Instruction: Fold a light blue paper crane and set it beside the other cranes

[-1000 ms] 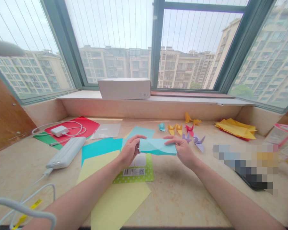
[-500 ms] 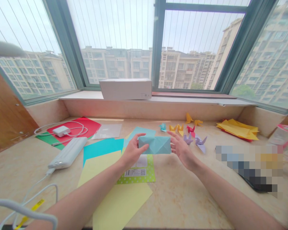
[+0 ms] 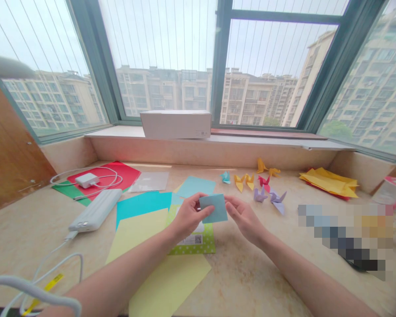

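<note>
A light-blue sheet of origami paper (image 3: 214, 208), folded into a small rectangle, is held up above the worktop. My left hand (image 3: 195, 213) is closed on its left side, thumb across the front and fingers behind. At the right edge of the paper, my right hand (image 3: 246, 218) has its bent fingers and thumb against it; part of that contact is hidden. Below lies a green dotted paper packet (image 3: 207, 242) with a label. Behind the hands stand folded paper cranes, among them a blue one (image 3: 225, 177), a red one (image 3: 264, 182) and a purple one (image 3: 277, 200).
Pale yellow sheets (image 3: 168, 281) and bright blue paper (image 3: 141, 204) lie left of centre. A white power bank (image 3: 97, 209) with cables, red paper (image 3: 125, 171), and a yellow paper stack (image 3: 328, 181) flank the work area. A white box (image 3: 176, 124) rests on the sill.
The blue paper has gone from a wide creased strip to a smaller rectangle about half as wide. My right hand has moved in from beside it to its edge, fingers now bent.
</note>
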Tool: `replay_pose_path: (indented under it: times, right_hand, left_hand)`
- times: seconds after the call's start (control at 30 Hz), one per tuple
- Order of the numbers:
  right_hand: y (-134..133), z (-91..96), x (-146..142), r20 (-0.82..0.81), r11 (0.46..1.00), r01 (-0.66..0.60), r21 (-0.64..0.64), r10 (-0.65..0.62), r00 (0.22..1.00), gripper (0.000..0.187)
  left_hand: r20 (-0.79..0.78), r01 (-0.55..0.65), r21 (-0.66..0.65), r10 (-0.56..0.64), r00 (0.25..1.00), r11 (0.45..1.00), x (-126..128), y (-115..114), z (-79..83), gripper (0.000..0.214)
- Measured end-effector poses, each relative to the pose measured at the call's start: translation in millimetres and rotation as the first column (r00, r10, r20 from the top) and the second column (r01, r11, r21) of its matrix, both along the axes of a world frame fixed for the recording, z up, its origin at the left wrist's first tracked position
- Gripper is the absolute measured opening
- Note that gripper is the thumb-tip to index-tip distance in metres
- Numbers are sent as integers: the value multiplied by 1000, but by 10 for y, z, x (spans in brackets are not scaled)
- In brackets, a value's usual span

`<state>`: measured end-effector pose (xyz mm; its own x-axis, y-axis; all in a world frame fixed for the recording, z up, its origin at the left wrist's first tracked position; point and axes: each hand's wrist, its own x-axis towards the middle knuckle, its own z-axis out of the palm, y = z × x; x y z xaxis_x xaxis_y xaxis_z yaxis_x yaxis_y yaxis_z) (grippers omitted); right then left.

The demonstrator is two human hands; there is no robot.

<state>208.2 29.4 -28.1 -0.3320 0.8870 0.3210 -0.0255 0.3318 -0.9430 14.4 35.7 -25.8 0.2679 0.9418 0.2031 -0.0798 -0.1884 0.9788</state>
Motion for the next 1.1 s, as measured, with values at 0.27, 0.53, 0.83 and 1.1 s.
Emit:
replay_pose_path:
  times: [0.27,0.53,0.83,1.1]
  right_hand:
    - [14,-65,-66,-103,992,89,-87,-97,990,29]
    - [-4,-35,-58,-74,983,112,-143,-123,990,35]
    - [11,-67,-92,-89,971,208,-117,-219,972,40]
    - [47,-73,-13,-13,977,182,-110,-185,983,35]
  left_hand:
    - [-129,-136,26,138,982,990,-3,12,-18,70]
    - [-75,-30,9,30,997,1000,22,-44,10,36]
    - [-66,118,-68,-123,990,991,54,-83,17,40]
    - [-142,160,-43,-164,976,986,31,-96,22,34]
